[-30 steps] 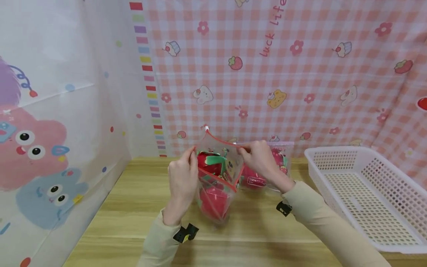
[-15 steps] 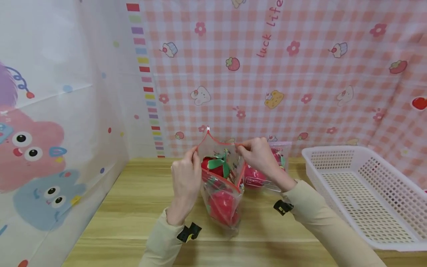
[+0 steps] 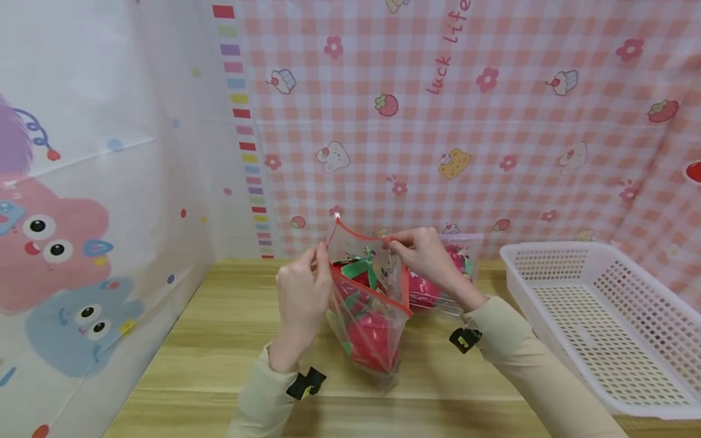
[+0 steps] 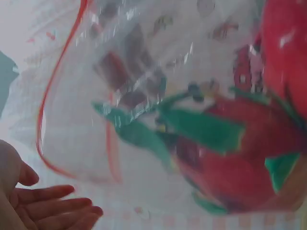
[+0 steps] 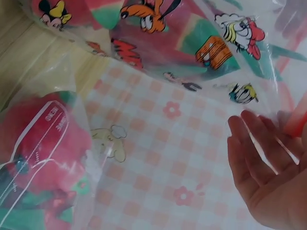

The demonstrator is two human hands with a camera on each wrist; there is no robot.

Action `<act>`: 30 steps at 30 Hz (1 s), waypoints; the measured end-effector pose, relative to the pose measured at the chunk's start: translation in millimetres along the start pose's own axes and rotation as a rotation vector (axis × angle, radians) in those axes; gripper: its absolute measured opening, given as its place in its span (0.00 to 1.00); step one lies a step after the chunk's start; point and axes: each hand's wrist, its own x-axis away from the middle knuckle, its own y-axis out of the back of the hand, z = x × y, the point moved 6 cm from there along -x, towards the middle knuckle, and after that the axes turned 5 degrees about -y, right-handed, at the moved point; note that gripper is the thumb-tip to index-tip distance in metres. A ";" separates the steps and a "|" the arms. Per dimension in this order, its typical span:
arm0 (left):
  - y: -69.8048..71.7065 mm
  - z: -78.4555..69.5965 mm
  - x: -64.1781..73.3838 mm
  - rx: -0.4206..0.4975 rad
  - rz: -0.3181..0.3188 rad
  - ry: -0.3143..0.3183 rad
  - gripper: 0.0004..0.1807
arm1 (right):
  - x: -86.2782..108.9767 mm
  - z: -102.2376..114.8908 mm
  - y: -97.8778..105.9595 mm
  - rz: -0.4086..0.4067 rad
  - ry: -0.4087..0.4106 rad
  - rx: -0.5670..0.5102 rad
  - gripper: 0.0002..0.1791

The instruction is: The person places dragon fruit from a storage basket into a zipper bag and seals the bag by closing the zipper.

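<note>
A clear zip bag [image 3: 341,307] with a red zip edge hangs between my hands, its mouth spread wide. Thumb and fingers of my left hand [image 3: 303,295] pinch the left side of the mouth. My right hand [image 3: 429,258] pinches the rim at the back right. Inside the bag one dragon fruit [image 3: 375,340] lies at the bottom, and another with green leaves [image 4: 230,148] sits above it. A white slider [image 3: 337,216] stands at the rim's far corner. Cartoon figures [image 5: 144,17] are printed on the bag.
Behind my right hand lies a second clear bag [image 3: 468,243] with red fruit in it [image 5: 43,139]. A white perforated basket [image 3: 547,322] stands on the right of the wooden table [image 3: 219,347]. A pink checked cloth [image 3: 416,140] hangs behind.
The bag's bottom has swung to the right, and the front corner of its mouth has shifted right too. Both hands keep their pinch, with only small shifts.
</note>
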 end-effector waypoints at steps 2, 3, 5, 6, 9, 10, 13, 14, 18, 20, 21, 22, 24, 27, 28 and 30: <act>-1.9 13.6 -10.4 0.042 0.003 0.010 0.19 | -0.5 -2.6 0.1 0.022 -0.005 -0.006 0.13; -5.1 21.8 -16.3 0.073 0.020 0.025 0.19 | -0.7 -4.0 0.3 0.031 -0.006 -0.010 0.13; -16.5 39.4 -27.5 0.143 0.095 0.064 0.16 | -1.1 -6.2 0.9 0.040 0.002 -0.012 0.13; -24.9 48.1 -31.7 0.179 0.151 0.083 0.17 | -1.0 -6.9 1.2 0.042 0.005 -0.012 0.13; -53.1 69.6 -35.7 0.325 0.351 0.150 0.23 | 0.0 -7.8 1.5 0.053 0.024 -0.011 0.13; -61.4 74.7 -34.9 0.379 0.405 0.171 0.25 | 0.9 -8.3 1.3 0.061 0.023 -0.011 0.13; -76.3 83.9 -30.2 0.495 0.475 0.250 0.26 | 6.8 -8.0 1.9 0.098 0.021 -0.006 0.16; -77.9 85.3 -29.1 0.520 0.463 0.270 0.24 | 10.2 -8.2 3.0 0.106 0.017 -0.001 0.17; -77.4 88.4 -26.2 0.517 0.368 0.310 0.17 | 31.9 -8.8 11.4 0.127 -0.016 0.048 0.20; -75.8 89.6 -24.9 0.501 0.331 0.322 0.15 | 47.3 -8.0 15.6 0.134 -0.032 0.090 0.20; -75.1 90.4 -24.3 0.496 0.318 0.332 0.14 | 55.5 -6.9 16.9 0.143 -0.040 0.112 0.21; -74.6 91.3 -23.9 0.495 0.308 0.342 0.14 | 63.4 -4.9 17.4 0.153 -0.035 0.137 0.20; -73.4 93.3 -22.9 0.496 0.292 0.365 0.14 | 77.8 -0.3 16.1 0.171 -0.041 0.162 0.20; -72.2 95.4 -23.1 0.509 0.268 0.383 0.14 | 90.3 6.8 9.8 0.151 -0.031 0.188 0.19; -72.1 96.0 -23.1 0.512 0.261 0.386 0.14 | 91.7 9.0 7.2 0.133 -0.016 0.186 0.18; -72.3 97.4 -23.1 0.517 0.248 0.388 0.15 | 91.9 11.5 3.2 0.080 0.023 0.176 0.14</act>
